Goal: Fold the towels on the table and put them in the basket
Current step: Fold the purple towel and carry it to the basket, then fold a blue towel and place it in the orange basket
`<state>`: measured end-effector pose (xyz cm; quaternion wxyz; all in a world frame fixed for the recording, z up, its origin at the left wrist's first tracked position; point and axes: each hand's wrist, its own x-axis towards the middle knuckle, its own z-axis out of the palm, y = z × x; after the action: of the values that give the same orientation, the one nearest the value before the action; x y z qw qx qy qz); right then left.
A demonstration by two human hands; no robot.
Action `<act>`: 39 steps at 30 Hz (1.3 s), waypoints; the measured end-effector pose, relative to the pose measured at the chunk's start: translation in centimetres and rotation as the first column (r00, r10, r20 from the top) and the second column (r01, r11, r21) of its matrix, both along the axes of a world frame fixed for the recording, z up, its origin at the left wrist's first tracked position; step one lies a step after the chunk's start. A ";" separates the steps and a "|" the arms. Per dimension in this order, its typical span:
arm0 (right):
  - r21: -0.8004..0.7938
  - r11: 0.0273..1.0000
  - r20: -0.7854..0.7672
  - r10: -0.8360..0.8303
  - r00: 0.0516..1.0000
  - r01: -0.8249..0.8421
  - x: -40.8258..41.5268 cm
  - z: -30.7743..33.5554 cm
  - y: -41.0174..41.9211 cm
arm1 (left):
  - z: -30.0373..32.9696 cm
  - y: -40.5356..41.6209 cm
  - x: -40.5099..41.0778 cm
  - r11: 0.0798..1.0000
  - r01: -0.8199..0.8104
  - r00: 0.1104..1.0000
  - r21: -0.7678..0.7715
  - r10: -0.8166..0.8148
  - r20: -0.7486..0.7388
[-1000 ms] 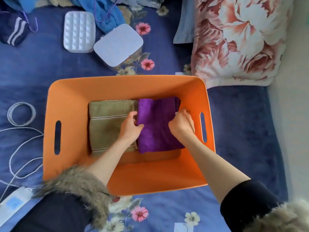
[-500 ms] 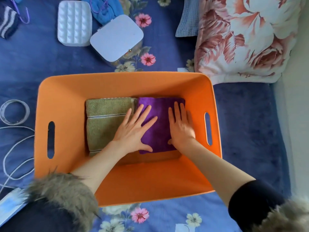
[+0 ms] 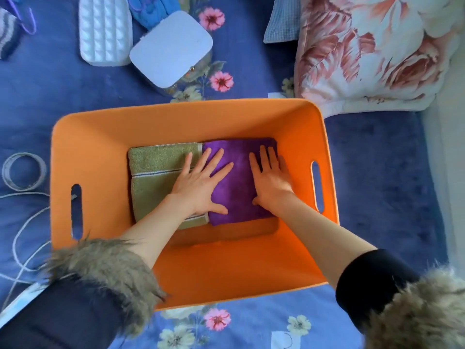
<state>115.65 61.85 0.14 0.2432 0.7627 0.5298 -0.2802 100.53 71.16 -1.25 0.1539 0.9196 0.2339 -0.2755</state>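
An orange basket [image 3: 105, 137] stands on a blue flowered cover. Two folded towels lie side by side on its floor: an olive green towel [image 3: 153, 170] on the left and a purple towel [image 3: 239, 187] on the right. My left hand [image 3: 201, 185] lies flat with spread fingers across the seam, partly on the green towel and partly on the purple one. My right hand [image 3: 270, 180] presses flat on the right half of the purple towel. Neither hand grips anything.
Behind the basket lie a white studded case [image 3: 104, 31], a pale lilac box [image 3: 171, 49] and blue cloth [image 3: 151, 8]. A flowered pillow [image 3: 372, 46] sits at the back right. A tape roll [image 3: 24, 172] and white cord [image 3: 22, 233] lie left of the basket.
A second ago both hands were curled on the purple towel's edges; they have opened and now press flat on it. The view has shifted slightly.
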 end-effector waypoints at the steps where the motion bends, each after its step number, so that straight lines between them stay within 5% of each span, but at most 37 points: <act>1: 0.041 0.998 -0.033 -0.037 0.999 0.038 -0.3 0.9 -0.4 | 1.0 -0.2 -0.3 1.000 -0.015 1.000 0.001 0.015 0.025; 10: 0.320 0.888 -0.196 -0.278 0.940 0.330 -5.3 13.6 -5.9 | 11.8 -6.8 -5.2 0.931 -0.338 0.890 -0.141 0.364 0.273; 15: 0.446 0.759 -0.179 -0.444 0.878 0.475 -7.4 20.5 -10.8 | 18.1 -9.0 -6.4 0.927 -0.289 0.848 -0.239 0.364 0.386; 19: 0.448 0.662 -0.137 -0.614 0.777 0.602 -9.5 24.6 -16.6 | 21.5 -10.8 -6.5 0.980 -0.101 0.859 -0.171 0.173 0.483; 28: 0.516 0.245 -0.133 -0.924 0.359 0.821 -18.3 29.2 -31.8 | 26.8 -21.2 -5.0 0.916 0.357 0.808 -0.183 -0.205 0.552; 34: 0.589 -0.071 -0.150 -0.988 0.022 0.805 -26.5 31.7 -42.6 | 30.5 -31.9 -6.1 0.719 0.680 0.644 -0.144 -0.491 0.587; 39: 0.629 -0.268 -0.150 -0.963 -0.224 0.730 -36.4 33.7 -50.4 | 33.3 -42.2 -10.2 0.472 0.879 0.401 -0.069 -0.653 0.642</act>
<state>79.21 11.47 33.82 -0.1589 0.9537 -0.2532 -0.0327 90.29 28.95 32.02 0.2467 0.9021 -0.3426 -0.0889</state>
